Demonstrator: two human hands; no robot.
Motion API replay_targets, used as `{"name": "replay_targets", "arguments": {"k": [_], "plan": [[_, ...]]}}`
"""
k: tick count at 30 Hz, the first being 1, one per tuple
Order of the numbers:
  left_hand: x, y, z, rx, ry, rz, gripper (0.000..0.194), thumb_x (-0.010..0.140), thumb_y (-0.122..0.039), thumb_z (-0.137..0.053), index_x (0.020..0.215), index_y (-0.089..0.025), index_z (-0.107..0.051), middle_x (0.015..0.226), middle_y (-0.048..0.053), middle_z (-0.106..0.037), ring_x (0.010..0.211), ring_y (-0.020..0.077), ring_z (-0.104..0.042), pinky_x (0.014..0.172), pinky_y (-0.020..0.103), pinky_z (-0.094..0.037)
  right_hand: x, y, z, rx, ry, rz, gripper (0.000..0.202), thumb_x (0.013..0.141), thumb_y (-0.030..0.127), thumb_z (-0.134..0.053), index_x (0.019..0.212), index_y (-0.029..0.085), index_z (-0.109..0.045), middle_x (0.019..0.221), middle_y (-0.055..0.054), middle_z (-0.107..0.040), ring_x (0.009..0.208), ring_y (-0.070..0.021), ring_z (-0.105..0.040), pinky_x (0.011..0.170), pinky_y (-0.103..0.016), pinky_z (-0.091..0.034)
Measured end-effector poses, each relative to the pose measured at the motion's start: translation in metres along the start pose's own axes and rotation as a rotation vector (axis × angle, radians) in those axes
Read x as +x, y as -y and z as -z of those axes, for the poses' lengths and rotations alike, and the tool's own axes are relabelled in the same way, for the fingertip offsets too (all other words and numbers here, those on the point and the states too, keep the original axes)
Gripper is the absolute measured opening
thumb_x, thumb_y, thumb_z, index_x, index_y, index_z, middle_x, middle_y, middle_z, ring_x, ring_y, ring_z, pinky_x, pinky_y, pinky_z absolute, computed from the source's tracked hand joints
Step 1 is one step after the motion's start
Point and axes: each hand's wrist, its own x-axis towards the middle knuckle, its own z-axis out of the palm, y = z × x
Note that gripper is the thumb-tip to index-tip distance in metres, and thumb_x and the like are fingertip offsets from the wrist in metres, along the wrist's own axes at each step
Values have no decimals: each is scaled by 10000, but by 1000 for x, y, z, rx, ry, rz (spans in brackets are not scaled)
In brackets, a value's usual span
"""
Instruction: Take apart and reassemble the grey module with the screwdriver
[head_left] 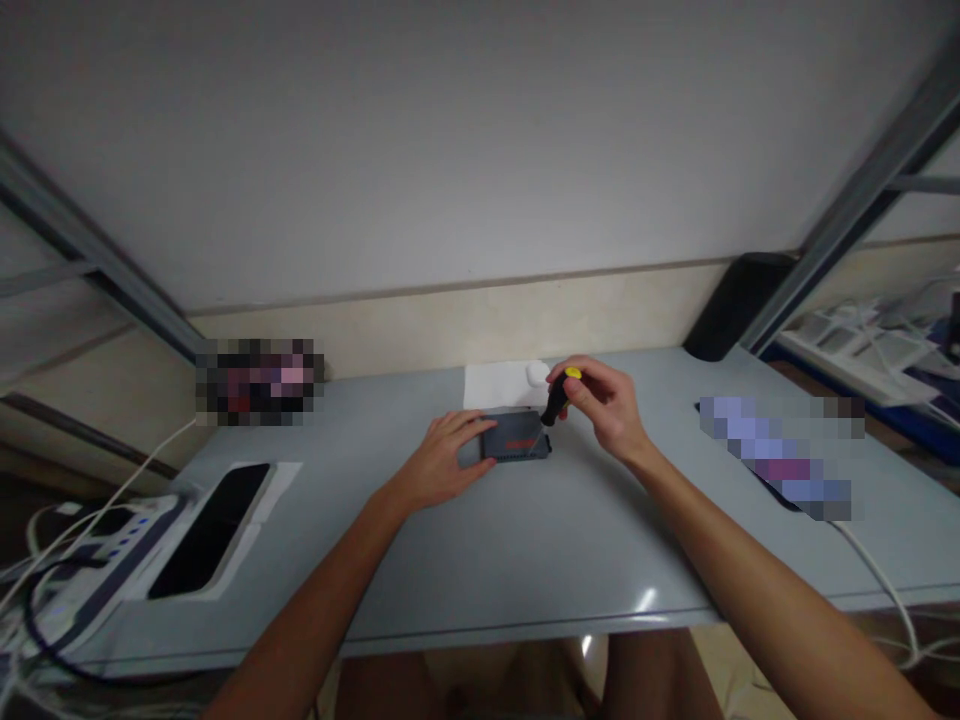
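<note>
A flat dark grey box with reddish lettering lies on the table, its kind not clear from here. My left hand grips its left end, thumb along the near edge and fingers on the far side. In my right hand is a screwdriver with a black handle and yellow end cap, held tilted. Its thin shaft points down at the box's right part; whether the tip touches a screw is too small to tell. Behind the box lies a white paper with a small white rounded thing on it.
On the left are a black-screened phone on paper and a power strip with cables. A pixelated object stands at the back left, another lies right. A black cylinder leans at the back right, before the wall.
</note>
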Motion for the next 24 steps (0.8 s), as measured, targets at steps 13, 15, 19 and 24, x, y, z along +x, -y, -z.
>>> {"name": "replay_targets", "arguments": {"k": [13,15,19,24], "plan": [[18,-19,-13,-46,-120,-29,236,1092,-409,-633,1157,-281,-820,1199,73,-780,1186,278,-622,1093,502,-458,6,-23,-3,204,-107,-113,427,913,634,-787,1011,219,-780,899,-27,-706,655,-149,-712,609,-300,-650],[19,-16,-13,-63,-126,-16,267,1111,-401,-592,1091,-274,-825,1092,61,-800,1109,269,-627,1053,488,-469,6,-23,-4,210,-110,-119,431,908,636,-791,1014,219,-783,900,-31,-708,672,-155,-715,617,-304,-659],[26,-5,-6,-67,-142,4,318,1127,-398,-552,1033,-268,-827,1004,50,-814,1038,262,-625,1003,461,-483,10,-24,1,214,-202,-106,437,896,647,-796,1017,228,-782,934,-39,-706,746,-167,-713,635,-312,-676],[64,28,6,-3,-199,50,252,1073,-382,-659,975,-238,-841,980,48,-828,1024,264,-637,999,450,-471,18,-32,15,55,-332,-79,465,896,677,-776,1017,228,-767,925,-40,-714,750,-165,-699,641,-303,-670]]}}
